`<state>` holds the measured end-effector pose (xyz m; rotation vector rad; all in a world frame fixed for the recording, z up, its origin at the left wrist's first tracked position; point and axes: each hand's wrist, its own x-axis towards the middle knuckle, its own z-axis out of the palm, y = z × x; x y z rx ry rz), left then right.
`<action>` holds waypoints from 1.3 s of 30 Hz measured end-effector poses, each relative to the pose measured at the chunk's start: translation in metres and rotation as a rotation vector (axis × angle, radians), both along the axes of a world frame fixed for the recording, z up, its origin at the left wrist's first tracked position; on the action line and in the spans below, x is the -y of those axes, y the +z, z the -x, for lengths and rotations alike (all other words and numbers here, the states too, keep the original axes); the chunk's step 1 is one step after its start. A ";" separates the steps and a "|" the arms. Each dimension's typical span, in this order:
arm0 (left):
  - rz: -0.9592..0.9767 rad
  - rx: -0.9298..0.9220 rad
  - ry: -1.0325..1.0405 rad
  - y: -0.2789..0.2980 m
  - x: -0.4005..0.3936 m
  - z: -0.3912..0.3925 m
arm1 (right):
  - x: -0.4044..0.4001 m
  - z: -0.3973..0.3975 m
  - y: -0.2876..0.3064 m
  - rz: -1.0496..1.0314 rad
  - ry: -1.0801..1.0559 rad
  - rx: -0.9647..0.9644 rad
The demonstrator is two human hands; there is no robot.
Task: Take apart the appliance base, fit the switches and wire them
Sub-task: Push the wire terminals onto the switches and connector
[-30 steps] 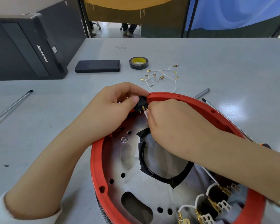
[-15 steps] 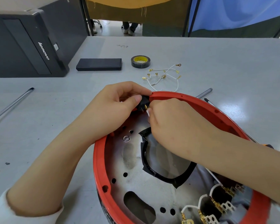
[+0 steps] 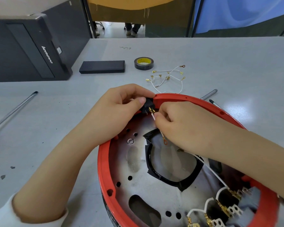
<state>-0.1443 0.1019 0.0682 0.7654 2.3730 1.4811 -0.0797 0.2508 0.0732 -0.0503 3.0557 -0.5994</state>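
The appliance base [image 3: 103, 163] is a red-rimmed ring with a metal plate inside, lying open side up near me. A small black switch [image 3: 148, 106] with gold terminals sits in the rim's far edge. My left hand [image 3: 121, 105] pinches that switch from the left. My right hand [image 3: 179, 125] holds a thin white wire [image 3: 153, 116] whose end meets the switch terminals; a ring terminal [image 3: 165, 142] dangles below the hand. More black switches with white wires [image 3: 223, 205] sit at the near right of the base.
Loose white wires with gold terminals [image 3: 167, 77] lie beyond the base, beside a roll of black tape [image 3: 144, 63] and a flat black box [image 3: 102, 67]. A grey pen [image 3: 209, 94] and a screwdriver tip [image 3: 214, 103] lie right of the rim. A metal rod [image 3: 13, 110] lies left. A black computer case [image 3: 28, 49] stands far left.
My right hand has drawn back slightly from the switch, exposing the gold terminals and the wire end. The dangling ring terminal has come into sight. My left hand stays on the switch.
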 end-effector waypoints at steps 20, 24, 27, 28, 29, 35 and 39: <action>0.035 -0.042 0.025 0.002 -0.003 -0.001 | 0.008 0.005 -0.004 -0.116 -0.020 -0.114; 0.037 -0.047 0.030 0.001 -0.004 -0.001 | 0.008 0.004 -0.001 -0.134 -0.005 -0.109; 0.030 -0.042 0.031 0.001 -0.004 0.000 | 0.007 0.005 0.001 -0.088 -0.022 -0.151; 0.029 -0.040 0.032 0.001 -0.004 0.000 | 0.007 0.005 0.001 -0.087 -0.020 -0.161; 0.028 -0.039 0.033 0.001 -0.004 0.000 | 0.007 0.004 0.002 -0.092 -0.020 -0.171; 0.027 -0.042 0.042 0.001 -0.004 0.000 | 0.008 0.004 0.000 -0.133 -0.026 -0.198; 0.018 -0.031 0.039 0.001 -0.004 -0.001 | 0.011 0.005 -0.003 -0.154 -0.038 -0.179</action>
